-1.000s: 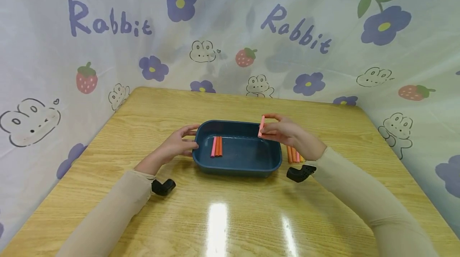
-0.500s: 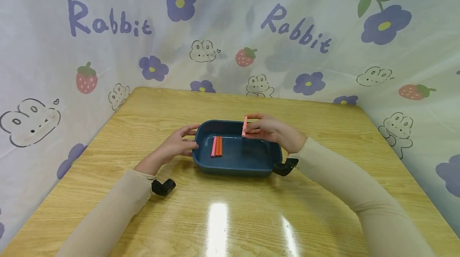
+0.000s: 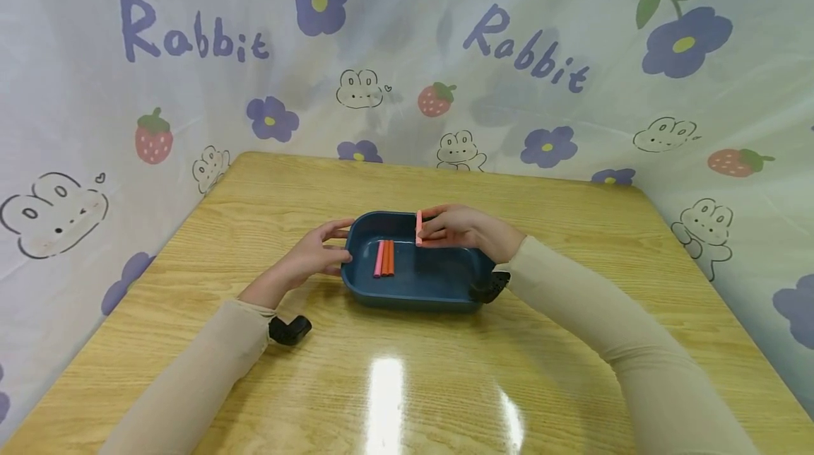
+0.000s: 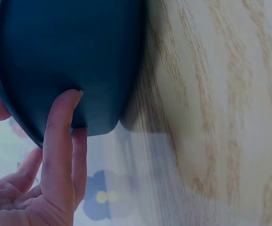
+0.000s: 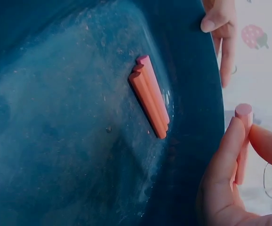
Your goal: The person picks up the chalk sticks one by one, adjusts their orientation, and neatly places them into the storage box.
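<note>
My right hand (image 3: 454, 224) pinches a pink stick of chalk (image 3: 418, 229) between thumb and fingers, above the back part of a dark blue rectangular tub (image 3: 439, 299). In the right wrist view this chalk (image 5: 244, 111) is tilted, its near end facing the camera. Side by side on the tub's floor lie three chalk sticks, a pink chalk (image 3: 378, 259) and two orange chalks (image 3: 388, 259), toward the left end. My left hand (image 3: 316, 250) touches the tub's left end, its fingers (image 4: 60, 127) stretched along the outer wall.
The tub stands on a wooden table (image 3: 305, 384). A white cloth (image 3: 394, 31) printed with rabbits, flowers and strawberries hangs behind and beside it. A black wrist mount (image 3: 492, 287) on the right arm overlaps the tub's right front corner.
My right hand has moved left over the tub with the pink chalk. The chalk sticks on the table at the tub's right are now hidden behind the right arm. The left hand stays put.
</note>
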Demonstrator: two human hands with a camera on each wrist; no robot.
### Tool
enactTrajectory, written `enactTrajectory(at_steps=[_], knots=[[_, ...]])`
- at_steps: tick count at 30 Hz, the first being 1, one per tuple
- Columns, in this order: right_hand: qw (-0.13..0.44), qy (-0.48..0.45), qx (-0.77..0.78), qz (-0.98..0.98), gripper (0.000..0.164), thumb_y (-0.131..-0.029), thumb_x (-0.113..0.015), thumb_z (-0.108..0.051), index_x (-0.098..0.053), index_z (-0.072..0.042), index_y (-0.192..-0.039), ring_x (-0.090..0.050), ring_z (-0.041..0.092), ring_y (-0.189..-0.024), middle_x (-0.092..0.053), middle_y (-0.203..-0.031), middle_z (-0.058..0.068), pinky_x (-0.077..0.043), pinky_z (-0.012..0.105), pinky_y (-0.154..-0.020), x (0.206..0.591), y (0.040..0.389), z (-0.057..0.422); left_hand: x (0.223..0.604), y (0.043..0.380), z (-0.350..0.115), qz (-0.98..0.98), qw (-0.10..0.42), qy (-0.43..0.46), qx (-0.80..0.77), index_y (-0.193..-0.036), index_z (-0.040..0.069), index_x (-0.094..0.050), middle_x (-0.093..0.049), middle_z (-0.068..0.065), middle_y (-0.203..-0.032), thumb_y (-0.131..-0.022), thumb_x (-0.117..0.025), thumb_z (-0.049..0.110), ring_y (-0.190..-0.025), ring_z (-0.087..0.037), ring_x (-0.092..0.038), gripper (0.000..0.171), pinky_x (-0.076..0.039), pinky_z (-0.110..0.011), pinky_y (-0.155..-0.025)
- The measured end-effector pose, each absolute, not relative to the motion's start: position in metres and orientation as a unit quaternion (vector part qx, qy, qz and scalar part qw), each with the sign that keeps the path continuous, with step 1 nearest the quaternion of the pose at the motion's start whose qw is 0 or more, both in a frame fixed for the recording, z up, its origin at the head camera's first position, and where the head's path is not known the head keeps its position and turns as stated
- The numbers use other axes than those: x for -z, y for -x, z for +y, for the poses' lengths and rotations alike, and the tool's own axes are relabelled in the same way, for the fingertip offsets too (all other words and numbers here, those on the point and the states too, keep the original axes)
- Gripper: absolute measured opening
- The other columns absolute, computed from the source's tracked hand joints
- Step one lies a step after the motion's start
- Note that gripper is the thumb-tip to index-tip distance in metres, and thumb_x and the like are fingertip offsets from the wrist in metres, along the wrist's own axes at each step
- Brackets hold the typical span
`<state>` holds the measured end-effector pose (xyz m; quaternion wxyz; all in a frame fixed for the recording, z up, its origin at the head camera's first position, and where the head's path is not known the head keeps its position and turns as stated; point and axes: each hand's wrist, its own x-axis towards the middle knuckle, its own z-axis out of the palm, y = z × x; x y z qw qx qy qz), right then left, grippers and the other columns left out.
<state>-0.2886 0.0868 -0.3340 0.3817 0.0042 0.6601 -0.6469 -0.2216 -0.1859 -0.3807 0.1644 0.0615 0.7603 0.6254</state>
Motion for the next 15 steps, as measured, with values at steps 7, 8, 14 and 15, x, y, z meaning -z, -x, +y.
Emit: enactTrajectory(at_steps=[7,8,14,15], knots=[[0.407,-0.020,0.616,0.674,0.060,-0.087,-0.054,0.009,-0.030,0.001,-0.141,-0.060,0.022,-0.084,-0.051,-0.117,0.021,-0.043,0.040,-0.095,0.336,0.294,0.072,0.380,0.221,-0.187,0.761,0.162,-0.062,-0.625,-0.147,0.010,-0.026,-0.031,-0.022,-0.139,-0.084,-0.057,-0.003,-0.114,-0.041,-0.050,0.071,-0.054,-0.041,-0.073],[0.412,-0.023,0.611,0.676,0.059,-0.087,-0.055,0.009,-0.031,0.002,-0.141,-0.060,0.022,-0.083,-0.052,-0.112,0.019,-0.044,0.040,-0.094,0.337,0.295,0.070,0.381,0.221,-0.188,0.761,0.162,-0.062,-0.625,-0.147,0.010,-0.026,-0.031,-0.022,-0.139,-0.084,-0.057,-0.003,-0.114,-0.041,-0.050,0.071,-0.054,-0.041,-0.072],[0.443,-0.038,0.581,0.682,0.054,-0.086,-0.056,0.009,-0.038,0.003,-0.137,-0.059,0.023,-0.084,-0.054,-0.100,0.015,-0.049,0.036,-0.087,0.350,0.301,0.061,0.380,0.221,-0.187,0.762,0.162,-0.064,-0.624,-0.146,0.010,-0.028,-0.034,-0.022,-0.137,-0.084,-0.058,-0.002,-0.110,-0.040,-0.052,0.070,-0.054,-0.042,-0.073],[0.446,-0.043,0.579,0.681,0.053,-0.086,-0.056,0.010,-0.040,0.004,-0.136,-0.059,0.023,-0.085,-0.053,-0.101,0.015,-0.050,0.036,-0.086,0.352,0.301,0.059,0.380,0.221,-0.187,0.761,0.162,-0.064,-0.625,-0.146,0.011,-0.028,-0.034,-0.022,-0.137,-0.084,-0.058,-0.002,-0.110,-0.040,-0.052,0.070,-0.054,-0.042,-0.073]])
